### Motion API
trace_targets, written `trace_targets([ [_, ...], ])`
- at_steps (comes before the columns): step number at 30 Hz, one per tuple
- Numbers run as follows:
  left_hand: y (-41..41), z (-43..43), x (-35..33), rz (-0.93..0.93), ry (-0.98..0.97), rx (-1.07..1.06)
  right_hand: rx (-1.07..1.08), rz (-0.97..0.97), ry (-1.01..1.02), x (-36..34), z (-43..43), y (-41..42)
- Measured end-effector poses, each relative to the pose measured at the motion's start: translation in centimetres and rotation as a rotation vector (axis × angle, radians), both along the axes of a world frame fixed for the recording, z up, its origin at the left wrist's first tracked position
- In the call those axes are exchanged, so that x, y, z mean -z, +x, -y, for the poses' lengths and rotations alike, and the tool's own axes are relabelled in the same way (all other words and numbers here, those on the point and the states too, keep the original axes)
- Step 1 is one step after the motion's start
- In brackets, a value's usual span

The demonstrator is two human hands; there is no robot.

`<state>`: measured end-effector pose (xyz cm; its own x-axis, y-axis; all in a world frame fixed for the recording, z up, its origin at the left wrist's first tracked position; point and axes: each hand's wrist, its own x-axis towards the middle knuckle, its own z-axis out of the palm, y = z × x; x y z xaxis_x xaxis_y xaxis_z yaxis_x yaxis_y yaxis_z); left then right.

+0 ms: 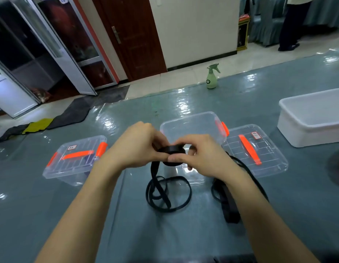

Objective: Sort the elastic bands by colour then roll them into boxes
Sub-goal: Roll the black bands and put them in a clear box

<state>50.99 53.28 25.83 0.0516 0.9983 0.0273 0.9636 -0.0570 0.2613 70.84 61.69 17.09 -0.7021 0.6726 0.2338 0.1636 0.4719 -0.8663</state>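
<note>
**Black band partly rolled, held in both hands**

In the middle of the frame I see the left hand (138, 145) and the right hand (199, 156) together pinching a black roll (171, 150) of elastic band, with the fingers curled on its rim. The loose tail (165, 194) hangs down and lies in loops on the table (127, 234), at lower centre. A second black band (228, 204) lies beside the right forearm. Just behind the hands stands an open clear box (193, 120), and a closed box (73, 160) stands at the left.
</note>
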Motion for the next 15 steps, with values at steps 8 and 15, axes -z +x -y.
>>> trace_targets([
  [8, -1.5, -0.6, -0.3, 0.417, -0.074, -0.028, 0.059, -0.317, -0.257, -0.1, -0.1, 0.2],
  [15, -0.3, -0.8, 2.1, 0.929, 0.176, -0.161, 0.069, -0.67, -0.506, -0.1, -0.4, -0.6],
])
